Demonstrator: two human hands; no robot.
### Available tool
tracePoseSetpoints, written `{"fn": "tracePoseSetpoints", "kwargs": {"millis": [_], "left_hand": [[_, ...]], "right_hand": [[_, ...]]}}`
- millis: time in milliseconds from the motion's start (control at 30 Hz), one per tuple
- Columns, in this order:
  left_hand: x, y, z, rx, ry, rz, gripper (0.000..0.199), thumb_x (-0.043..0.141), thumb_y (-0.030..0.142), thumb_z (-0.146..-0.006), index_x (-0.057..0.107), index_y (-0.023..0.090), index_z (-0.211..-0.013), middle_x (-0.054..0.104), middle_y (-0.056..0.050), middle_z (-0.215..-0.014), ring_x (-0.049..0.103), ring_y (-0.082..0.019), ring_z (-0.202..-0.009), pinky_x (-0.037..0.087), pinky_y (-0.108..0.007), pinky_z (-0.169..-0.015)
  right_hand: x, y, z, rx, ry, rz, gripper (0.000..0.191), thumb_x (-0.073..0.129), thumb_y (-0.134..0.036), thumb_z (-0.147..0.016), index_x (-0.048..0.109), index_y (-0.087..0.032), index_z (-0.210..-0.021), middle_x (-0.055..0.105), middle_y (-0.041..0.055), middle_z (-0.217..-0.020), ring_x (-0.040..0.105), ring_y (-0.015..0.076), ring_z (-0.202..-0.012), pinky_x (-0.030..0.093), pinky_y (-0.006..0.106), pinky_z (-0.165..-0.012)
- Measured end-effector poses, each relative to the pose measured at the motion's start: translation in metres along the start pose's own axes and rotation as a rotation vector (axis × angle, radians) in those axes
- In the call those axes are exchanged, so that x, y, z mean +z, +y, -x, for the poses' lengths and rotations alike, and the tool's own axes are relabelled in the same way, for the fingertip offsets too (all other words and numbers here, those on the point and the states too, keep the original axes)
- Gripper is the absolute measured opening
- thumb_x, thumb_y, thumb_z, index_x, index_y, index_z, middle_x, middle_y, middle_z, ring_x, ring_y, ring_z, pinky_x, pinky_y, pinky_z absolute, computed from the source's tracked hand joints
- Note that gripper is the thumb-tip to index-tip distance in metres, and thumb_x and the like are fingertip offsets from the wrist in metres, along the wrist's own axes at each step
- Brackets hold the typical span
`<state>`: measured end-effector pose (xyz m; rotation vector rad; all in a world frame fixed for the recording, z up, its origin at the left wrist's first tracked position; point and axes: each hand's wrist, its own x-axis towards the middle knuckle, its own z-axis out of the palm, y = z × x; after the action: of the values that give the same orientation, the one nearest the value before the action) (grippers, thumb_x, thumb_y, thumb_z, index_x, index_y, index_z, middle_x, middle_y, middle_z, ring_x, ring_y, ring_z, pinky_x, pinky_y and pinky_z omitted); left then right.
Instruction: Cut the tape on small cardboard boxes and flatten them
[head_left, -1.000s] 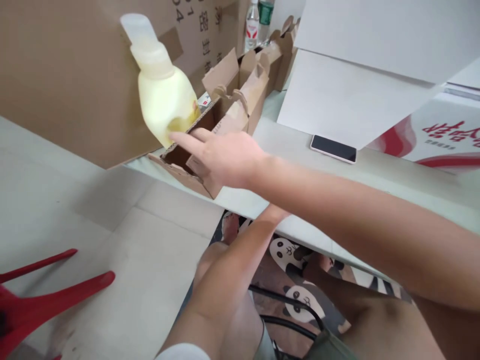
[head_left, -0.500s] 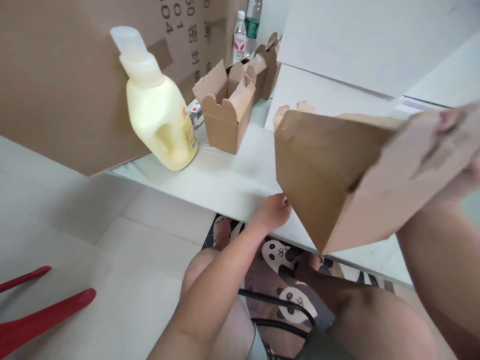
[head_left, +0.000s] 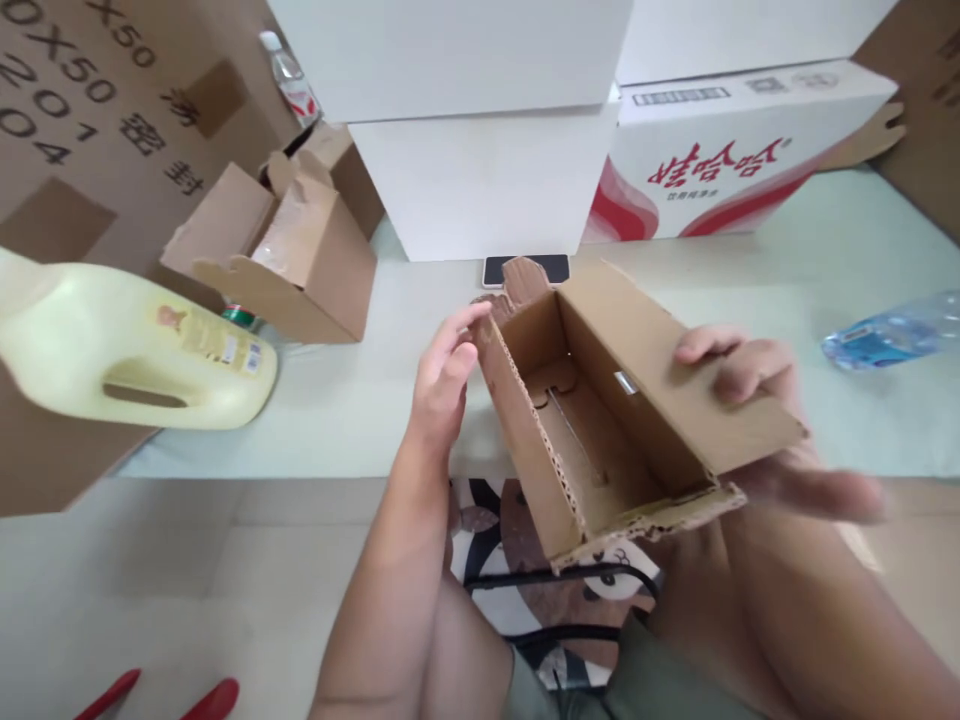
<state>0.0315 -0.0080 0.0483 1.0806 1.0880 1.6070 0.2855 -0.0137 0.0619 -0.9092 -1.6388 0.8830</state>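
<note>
A small brown cardboard box (head_left: 517, 420), its top open and its near edge torn and ragged, is held tilted above the table's front edge. Inside show its bare bottom with a slit and a small silvery patch on one wall. My left hand (head_left: 442, 385) is at the box's far left corner, fingertips curled against its side. On the right, my right hand (head_left: 757, 385) grips the box by its raised flap, with fingers on top and the thumb, blurred, below.
A yellowish detergent jug (head_left: 150, 345) and smaller cardboard cartons (head_left: 330, 260) stand to the left. Behind are white boxes (head_left: 480, 180), a phone (head_left: 536, 270) and a red-printed carton (head_left: 697, 170). A water bottle (head_left: 892, 335) lies at right. Red tips (head_left: 214, 700) show low left.
The view has swung to the right. The box has turned so that its open inside faces me, and my left hand has come up from the table edge to its side.
</note>
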Motion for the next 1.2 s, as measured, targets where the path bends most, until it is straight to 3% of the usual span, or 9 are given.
{"fn": "tracePoseSetpoints", "kwargs": {"millis": [100,233,367,567,667,767,867,1033,1200], "left_hand": [[0.007,0.001,-0.006,0.025,-0.064,-0.222,0.026,0.072,0.047,-0.077,0.066,0.022,-0.082,0.066,-0.006,-0.094,0.059,-0.027,-0.107,0.048,-0.037,-0.092],[0.007,-0.002,-0.013,0.157,-0.008,-0.285,0.033,0.079,0.038,-0.070,0.050,0.023,-0.072,0.058,-0.003,-0.085,0.056,-0.022,-0.091,0.048,-0.035,-0.085],[0.008,-0.004,-0.015,0.283,0.129,-0.078,0.035,0.079,0.030,-0.065,0.051,0.026,-0.087,0.060,-0.001,-0.093,0.058,-0.018,-0.086,0.048,-0.033,-0.081],[0.008,-0.004,-0.011,0.301,0.107,0.091,0.036,0.070,0.036,-0.067,0.057,0.028,-0.100,0.066,0.002,-0.072,0.063,-0.019,-0.069,0.049,-0.033,-0.072],[0.003,-0.007,-0.012,0.291,0.150,0.047,0.025,0.063,0.044,-0.078,0.059,0.026,-0.095,0.066,0.001,-0.069,0.057,-0.016,-0.056,0.046,-0.031,-0.061],[-0.004,-0.009,-0.014,0.310,0.258,-0.007,0.027,0.067,0.044,-0.077,0.063,0.026,-0.097,0.067,-0.001,-0.096,0.062,-0.015,-0.075,0.049,-0.030,-0.074],[-0.009,-0.008,-0.012,0.185,0.100,0.055,0.043,0.069,0.046,-0.072,0.065,0.027,-0.111,0.066,-0.004,-0.117,0.065,-0.021,-0.099,0.050,-0.035,-0.089],[-0.017,-0.004,-0.009,0.101,-0.072,-0.015,0.048,0.064,0.056,-0.079,0.063,0.027,-0.117,0.076,-0.004,-0.096,0.069,-0.025,-0.093,0.051,-0.042,-0.092],[-0.023,-0.014,-0.012,0.204,-0.012,-0.338,0.047,0.062,0.058,-0.087,0.063,0.024,-0.119,0.072,-0.006,-0.095,0.069,-0.023,-0.094,0.053,-0.041,-0.091]], "right_hand": [[0.010,0.004,0.003,-0.204,0.048,-0.178,0.072,0.067,-0.086,-0.056,0.039,-0.031,-0.094,0.046,0.0053,-0.113,0.054,0.0299,-0.104,0.051,0.051,-0.092],[0.008,0.009,0.006,-0.234,-0.038,-0.083,0.060,0.083,-0.050,-0.068,0.043,-0.035,-0.110,0.041,0.0048,-0.139,0.059,0.0257,-0.109,0.056,0.044,-0.086],[-0.003,0.009,0.003,-0.118,-0.076,0.047,0.057,0.073,-0.030,-0.083,0.043,-0.037,-0.131,0.058,0.0060,-0.132,0.066,0.0232,-0.105,0.059,0.038,-0.081],[0.002,0.011,-0.001,-0.146,-0.043,0.109,0.030,0.058,-0.017,-0.091,0.066,-0.032,-0.116,0.074,0.0022,-0.111,0.070,0.0235,-0.104,0.057,0.041,-0.089],[0.010,0.013,0.001,-0.185,-0.026,0.056,0.027,0.059,-0.019,-0.091,0.067,-0.030,-0.114,0.074,0.0029,-0.106,0.070,0.0236,-0.098,0.057,0.040,-0.085],[0.017,0.018,0.007,-0.140,0.067,0.021,0.022,0.058,-0.028,-0.094,0.067,-0.028,-0.114,0.074,0.0047,-0.104,0.070,0.0246,-0.092,0.057,0.041,-0.080],[0.022,0.024,0.013,-0.059,0.196,0.034,0.021,0.056,-0.040,-0.096,0.068,-0.027,-0.108,0.073,0.0071,-0.103,0.070,0.0268,-0.091,0.057,0.045,-0.081],[0.024,0.030,0.014,0.002,0.221,0.071,0.030,0.052,-0.052,-0.096,0.070,-0.028,-0.102,0.072,0.0086,-0.097,0.069,0.0277,-0.090,0.057,0.046,-0.081],[0.023,0.031,0.009,-0.228,-0.053,-0.001,0.062,0.037,-0.075,-0.091,0.076,-0.028,-0.103,0.069,0.0107,-0.108,0.067,0.0287,-0.098,0.056,0.047,-0.084]]}}
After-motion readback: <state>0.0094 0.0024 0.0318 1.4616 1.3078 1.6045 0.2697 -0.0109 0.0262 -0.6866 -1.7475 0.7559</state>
